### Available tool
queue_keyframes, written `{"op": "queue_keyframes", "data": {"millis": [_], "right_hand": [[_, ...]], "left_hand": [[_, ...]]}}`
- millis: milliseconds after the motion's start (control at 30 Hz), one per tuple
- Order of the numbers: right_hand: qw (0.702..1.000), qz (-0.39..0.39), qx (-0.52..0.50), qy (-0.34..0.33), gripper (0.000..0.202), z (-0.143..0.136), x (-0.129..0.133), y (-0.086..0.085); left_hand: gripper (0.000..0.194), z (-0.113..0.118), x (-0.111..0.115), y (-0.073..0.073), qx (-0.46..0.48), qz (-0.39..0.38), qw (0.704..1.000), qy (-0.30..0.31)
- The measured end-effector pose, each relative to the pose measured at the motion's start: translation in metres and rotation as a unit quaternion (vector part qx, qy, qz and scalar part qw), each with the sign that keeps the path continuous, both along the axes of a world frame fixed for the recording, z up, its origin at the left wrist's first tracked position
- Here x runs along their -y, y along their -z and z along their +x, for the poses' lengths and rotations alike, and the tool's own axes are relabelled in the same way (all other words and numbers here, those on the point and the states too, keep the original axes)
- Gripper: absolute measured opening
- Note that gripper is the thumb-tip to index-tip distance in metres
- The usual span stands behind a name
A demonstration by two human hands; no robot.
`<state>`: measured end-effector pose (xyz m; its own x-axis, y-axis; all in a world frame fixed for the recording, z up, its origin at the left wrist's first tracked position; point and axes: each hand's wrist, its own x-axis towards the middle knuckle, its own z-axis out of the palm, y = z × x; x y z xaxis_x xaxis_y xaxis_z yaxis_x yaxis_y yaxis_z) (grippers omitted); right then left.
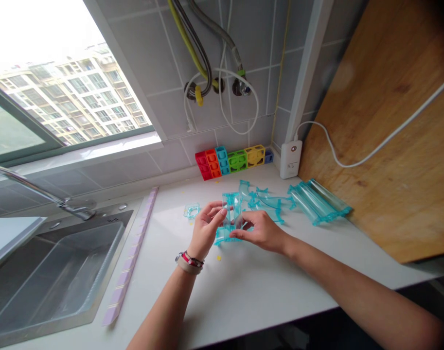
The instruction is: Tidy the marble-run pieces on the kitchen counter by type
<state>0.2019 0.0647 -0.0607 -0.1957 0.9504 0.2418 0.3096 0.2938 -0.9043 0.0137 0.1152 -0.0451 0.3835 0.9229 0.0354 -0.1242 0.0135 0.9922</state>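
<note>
Between my two hands is a clear turquoise plastic track piece [232, 199], held upright just above the white counter. My left hand [209, 224] grips its left side, thumb in front and fingers behind. From the right, my right hand [261, 230] pinches its lower right part with thumb and fingers. Another turquoise piece [222, 236] lies below and partly behind my hands. A small square turquoise piece with a round hole [191, 210] sits left of my left hand. Curved turquoise pieces [265, 200] lie loose behind my right hand.
Straight turquoise channels [318, 201] lie side by side at the right, near a leaning wooden board [389, 146]. Coloured blocks [231, 163] line the back wall beside a white plug-in box [291, 159]. Left are a purple strip [132, 255] and a sink [108, 272] with a faucet [76, 209].
</note>
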Motion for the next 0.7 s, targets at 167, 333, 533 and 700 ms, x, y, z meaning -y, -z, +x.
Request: {"op": "queue_keyframes", "data": {"millis": [167, 333, 533, 700], "right_hand": [[1.0, -0.014, -0.008, 0.004, 0.039, 0.0, 0.0008, -0.0009], [1.0, -0.014, 0.002, 0.006, 0.038, 0.0009, 0.001, 0.0008], [0.99, 0.107, 0.088, 0.01, 0.029, 0.0023, -0.0014, 0.0029], [0.984, 0.158, 0.07, 0.043, 0.027, 0.0022, -0.0008, -0.0021]], "left_hand": [[0.033, 0.0013, 0.0019, -0.0006, 0.003, 0.017, 1.0, 0.0], [0.037, 0.0012, 0.0017, -0.0011, 0.016, 0.037, 0.999, 0.02], [0.049, -0.0017, 0.0005, -0.0052, -0.006, 0.029, 1.0, -0.009], [0.043, -0.0052, -0.004, -0.0058, 0.09, -0.036, 0.994, 0.043]]}}
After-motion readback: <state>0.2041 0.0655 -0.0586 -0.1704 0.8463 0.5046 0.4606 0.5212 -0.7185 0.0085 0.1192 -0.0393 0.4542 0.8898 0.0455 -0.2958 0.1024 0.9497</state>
